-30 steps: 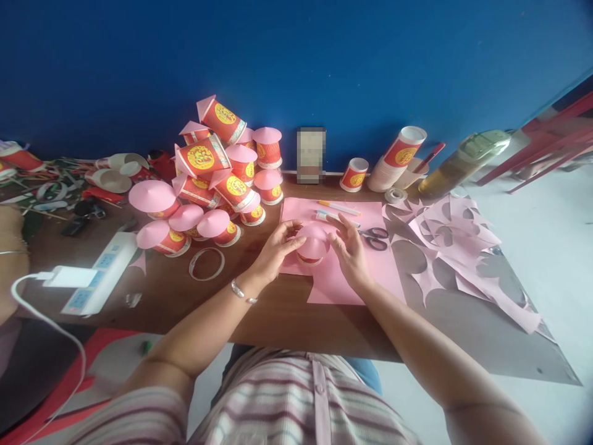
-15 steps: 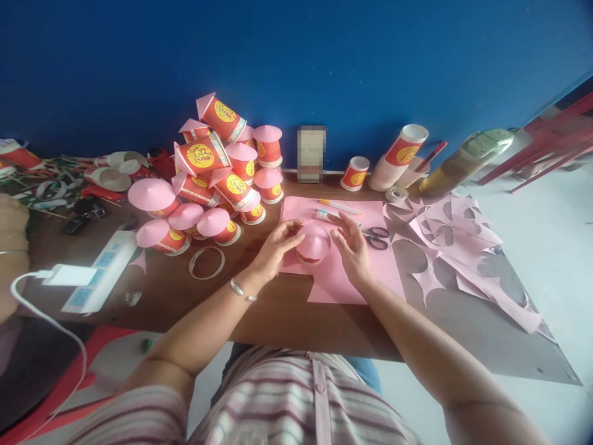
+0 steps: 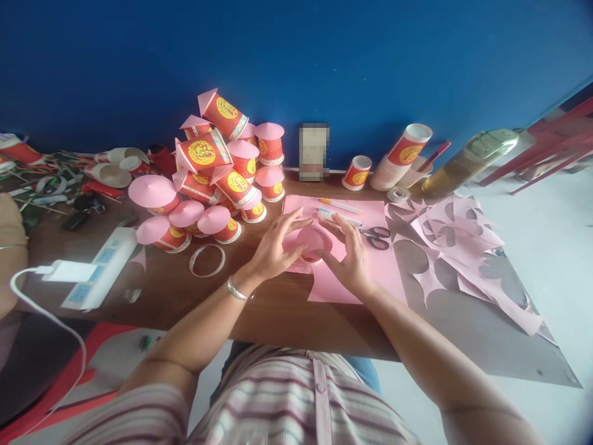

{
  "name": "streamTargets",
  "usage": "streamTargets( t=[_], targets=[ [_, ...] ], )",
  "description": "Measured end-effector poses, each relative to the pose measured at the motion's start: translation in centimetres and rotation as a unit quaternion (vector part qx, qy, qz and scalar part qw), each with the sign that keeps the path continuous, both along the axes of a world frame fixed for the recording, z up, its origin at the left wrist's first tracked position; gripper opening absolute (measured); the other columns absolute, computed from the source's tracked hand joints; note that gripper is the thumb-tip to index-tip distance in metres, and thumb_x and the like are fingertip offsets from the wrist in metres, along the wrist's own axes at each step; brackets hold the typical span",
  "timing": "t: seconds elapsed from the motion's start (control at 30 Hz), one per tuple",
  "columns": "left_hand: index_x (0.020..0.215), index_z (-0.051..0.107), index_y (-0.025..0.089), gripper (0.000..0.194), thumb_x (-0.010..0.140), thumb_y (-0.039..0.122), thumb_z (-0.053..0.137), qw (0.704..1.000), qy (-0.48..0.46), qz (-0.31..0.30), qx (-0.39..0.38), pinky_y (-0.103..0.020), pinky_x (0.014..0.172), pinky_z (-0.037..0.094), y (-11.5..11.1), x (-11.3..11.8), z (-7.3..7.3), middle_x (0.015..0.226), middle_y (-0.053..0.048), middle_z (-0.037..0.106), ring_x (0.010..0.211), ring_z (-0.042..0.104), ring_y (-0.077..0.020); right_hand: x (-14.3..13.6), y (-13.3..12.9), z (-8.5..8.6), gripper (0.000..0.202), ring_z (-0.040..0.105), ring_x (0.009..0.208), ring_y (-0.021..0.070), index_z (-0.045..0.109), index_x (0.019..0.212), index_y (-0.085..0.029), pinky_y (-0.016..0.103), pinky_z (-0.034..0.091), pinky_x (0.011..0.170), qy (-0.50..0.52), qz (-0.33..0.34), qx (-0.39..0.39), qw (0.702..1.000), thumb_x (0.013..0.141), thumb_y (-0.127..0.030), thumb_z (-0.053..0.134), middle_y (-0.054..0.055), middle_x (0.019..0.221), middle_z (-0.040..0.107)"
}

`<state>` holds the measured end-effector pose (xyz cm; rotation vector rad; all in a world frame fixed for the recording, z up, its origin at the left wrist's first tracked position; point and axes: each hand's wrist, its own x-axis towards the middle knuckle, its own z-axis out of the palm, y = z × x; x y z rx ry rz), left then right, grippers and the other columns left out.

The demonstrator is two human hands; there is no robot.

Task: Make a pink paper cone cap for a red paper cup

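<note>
A paper cup topped by a pink paper cone (image 3: 313, 240) stands on pink paper sheets (image 3: 359, 278) at the middle of the table. My left hand (image 3: 279, 244) is at the cone's left side, thumb and fingers spread. On the right side, my right hand (image 3: 346, 253) is spread in the same way, its thumb over the cone's lower edge. Whether the fingertips touch the cone cannot be made out. Black-handled scissors (image 3: 377, 238) and a capped pen (image 3: 338, 217) lie beyond my right hand.
Finished-looking red cups with pink cones (image 3: 204, 152) are piled at left. Nearer are a tape ring (image 3: 207, 261) and a power strip (image 3: 99, 269). Stacked cups (image 3: 401, 157), a bottle (image 3: 470, 162) and paper scraps (image 3: 456, 232) occupy the right. A person's arm (image 3: 12, 253) shows far left.
Both hands have opened wider around the cone, with their thumbs lower and nearer the front. The cone looks tilted or shifted slightly. The view has moved a little.
</note>
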<state>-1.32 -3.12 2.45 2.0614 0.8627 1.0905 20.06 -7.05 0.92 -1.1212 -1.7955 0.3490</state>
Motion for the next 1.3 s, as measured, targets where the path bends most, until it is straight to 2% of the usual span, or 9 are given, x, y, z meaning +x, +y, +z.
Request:
streamTargets(
  t=[0.1,0.23,0.37,0.67,0.83,1.0,1.13,1.3],
  targets=[
    [0.152,0.046,0.024,0.066,0.092,0.031,0.074,1.0,0.02,0.005,0.012,-0.053,0.121,0.035,-0.2,0.1,0.2,0.131,-0.013,0.074,0.136,0.061,-0.0318,-0.1,-0.1,-0.1,0.079,0.058,0.138,0.033,0.028,0.16,-0.032,0.061,0.048,0.112,-0.018,-0.009,-0.018,1.0,0.095,-0.038,0.073,0.011,0.138,0.07],
    [0.15,0.05,0.025,0.063,0.091,0.028,0.074,0.999,0.031,0.002,0.02,-0.054,0.122,0.033,-0.1,0.2,0.4,0.127,-0.011,0.076,0.136,0.06,-0.0321,-0.2,-0.1,-0.5,0.079,0.057,0.139,0.0335,0.029,0.16,-0.031,0.063,0.045,0.114,-0.019,-0.012,-0.046,0.999,0.095,-0.042,0.072,0.011,0.136,0.071],
    [0.146,0.054,0.024,0.062,0.088,0.029,0.077,1.0,0.027,-0.006,0.013,-0.053,0.122,0.033,0.1,0.1,0.5,0.125,-0.01,0.077,0.132,0.063,-0.032,-0.3,-0.1,-0.6,0.079,0.058,0.137,0.0335,0.029,0.16,-0.03,0.063,0.046,0.114,-0.02,-0.016,-0.035,0.999,0.095,-0.042,0.072,0.01,0.135,0.072],
    [0.151,0.048,0.024,0.06,0.094,0.025,0.069,0.998,-0.049,0.002,-0.046,-0.05,0.12,0.037,-0.3,0.0,0.1,0.135,-0.012,0.072,0.134,0.062,-0.0294,-0.4,-0.2,-0.3,0.08,0.054,0.141,0.0338,0.028,0.161,-0.031,0.061,0.045,0.115,-0.026,-0.005,-0.011,1.0,0.096,-0.041,0.072,0.01,0.141,0.068],
    [0.146,0.053,0.024,0.065,0.086,0.029,0.079,0.995,-0.064,-0.012,-0.072,-0.049,0.115,0.043,0.0,0.1,0.0,0.133,-0.013,0.071,0.128,0.065,-0.0304,-0.5,0.1,-0.8,0.078,0.057,0.137,0.0355,0.031,0.16,-0.029,0.062,0.047,0.112,-0.031,-0.01,-0.019,0.999,0.095,-0.042,0.071,0.011,0.14,0.068],
    [0.137,0.062,0.024,0.062,0.08,0.029,0.085,0.995,-0.06,-0.011,-0.08,-0.049,0.115,0.041,0.2,0.0,0.1,0.124,-0.011,0.075,0.12,0.069,-0.0302,-0.6,0.2,-0.8,0.078,0.059,0.135,0.0348,0.032,0.16,-0.03,0.061,0.049,0.111,-0.03,-0.014,-0.008,0.999,0.095,-0.041,0.072,0.011,0.138,0.07],
    [0.137,0.06,0.024,0.061,0.082,0.032,0.084,0.979,-0.14,-0.012,-0.149,-0.049,0.114,0.041,0.5,-0.1,-0.4,0.127,-0.012,0.072,0.125,0.064,-0.0292,-0.5,-0.1,-0.3,0.075,0.058,0.138,0.0335,0.033,0.158,-0.03,0.06,0.048,0.113,-0.01,0.001,-0.029,1.0,0.095,-0.041,0.071,0.012,0.142,0.067],
    [0.13,0.061,0.025,0.046,0.089,0.039,0.077,0.931,-0.28,0.039,-0.231,-0.041,0.111,0.042,1.3,0.1,-2.2,0.121,-0.008,0.068,0.121,0.061,-0.022,-0.3,-0.2,0.2,0.072,0.061,0.136,0.033,0.035,0.156,-0.029,0.061,0.046,0.114,0.013,0.01,-0.034,0.999,0.095,-0.039,0.072,0.014,0.141,0.067]
  ],
)
